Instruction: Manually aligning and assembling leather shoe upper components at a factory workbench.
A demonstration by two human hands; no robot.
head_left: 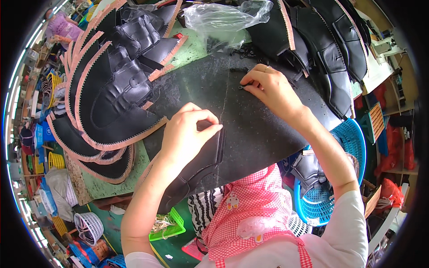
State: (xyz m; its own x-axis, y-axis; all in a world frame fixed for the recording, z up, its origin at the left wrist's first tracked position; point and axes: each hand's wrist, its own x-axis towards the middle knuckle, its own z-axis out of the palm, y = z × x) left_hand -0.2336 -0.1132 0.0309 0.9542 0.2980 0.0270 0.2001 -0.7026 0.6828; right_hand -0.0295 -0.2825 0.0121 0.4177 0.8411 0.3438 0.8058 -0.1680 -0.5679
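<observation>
My left hand (190, 131) is closed, thumb and forefinger nearly meeting at the upper edge of a black leather piece (194, 178). That piece lies below the hand along the near edge of the dark work mat (259, 134), partly covered by my forearm. Farther off and to the right, my right hand (270, 87) pinches a small dark fitting (243, 85) with a shiny end, perhaps a buckle. Its fingers hide most of it. Beyond that hand, several small black pieces (243, 51) lie loose on the mat.
Black leather boot uppers (114, 94) with pinkish zigzag edges are stacked at left. More black uppers (328, 53) lie at far right. A clear plastic bag (228, 18) rests at the back. Below the table are a blue basket (353, 138) and a green tray (172, 228).
</observation>
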